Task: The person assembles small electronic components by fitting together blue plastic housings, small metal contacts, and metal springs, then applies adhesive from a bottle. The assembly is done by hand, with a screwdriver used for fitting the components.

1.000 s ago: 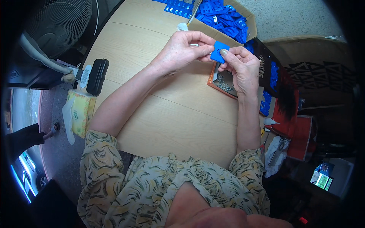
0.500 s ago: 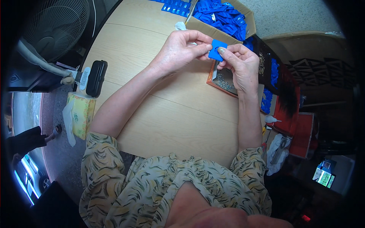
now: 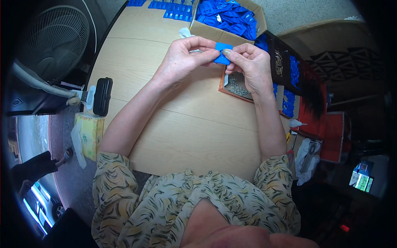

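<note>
Above the far part of the wooden table point(image 3: 190, 136), a small flat blue plastic piece point(image 3: 223, 47) is pinched between both my hands. My left hand point(image 3: 186, 56) grips its left edge between thumb and fingers. The thumb of my right hand point(image 3: 252, 64) presses on its face, with the fingers behind it. Just below my right hand lies a shallow orange-edged box point(image 3: 223, 87) holding small shiny metal balls point(image 3: 237, 86), partly hidden by that hand and wrist. Past my hands stands a cardboard box point(image 3: 206, 32) heaped with similar blue pieces point(image 3: 227, 18).
Rows of blue pieces point(image 3: 178, 11) lie at the far left edge. To the right are a dark tray with brass-coloured pins point(image 3: 279, 64), more blue parts point(image 3: 288, 103) and a white squeeze bulb point(image 3: 295, 123). A black case point(image 3: 103, 97), tissue pack point(image 3: 92, 132) and fan point(image 3: 58, 41) are left.
The blue piece is turned a little, its edges now squarer to the view. Both hands keep hold of it; the whole view has shifted slightly.
</note>
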Demonstrator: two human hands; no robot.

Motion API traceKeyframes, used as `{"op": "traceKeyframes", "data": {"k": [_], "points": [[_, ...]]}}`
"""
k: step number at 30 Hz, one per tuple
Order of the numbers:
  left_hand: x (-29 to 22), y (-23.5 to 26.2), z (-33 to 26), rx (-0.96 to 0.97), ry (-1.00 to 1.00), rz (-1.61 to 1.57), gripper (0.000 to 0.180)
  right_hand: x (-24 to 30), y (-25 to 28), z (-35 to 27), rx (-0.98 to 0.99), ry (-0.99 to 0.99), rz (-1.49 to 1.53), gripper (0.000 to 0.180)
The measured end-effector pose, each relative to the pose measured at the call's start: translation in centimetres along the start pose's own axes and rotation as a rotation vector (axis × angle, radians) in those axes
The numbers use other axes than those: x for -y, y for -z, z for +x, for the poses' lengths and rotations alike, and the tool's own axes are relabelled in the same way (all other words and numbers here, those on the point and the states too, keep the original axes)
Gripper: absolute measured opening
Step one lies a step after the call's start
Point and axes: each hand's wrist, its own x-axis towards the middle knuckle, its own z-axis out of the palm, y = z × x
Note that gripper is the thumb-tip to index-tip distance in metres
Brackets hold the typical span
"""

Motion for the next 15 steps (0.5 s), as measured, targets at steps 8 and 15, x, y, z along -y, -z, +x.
{"op": "traceKeyframes", "data": {"k": [8,15], "points": [[0.1,0.0,0.1,-0.019,0.038,-0.035,0.023,0.0,0.3,-0.3,0.05,-0.011,0.067,0.019],[-0.3,-0.9,-0.8,0.022,-0.091,-0.043,0.02,-0.4,-0.1,-2.1,-0.019,0.109,0.055,0.016]]}}
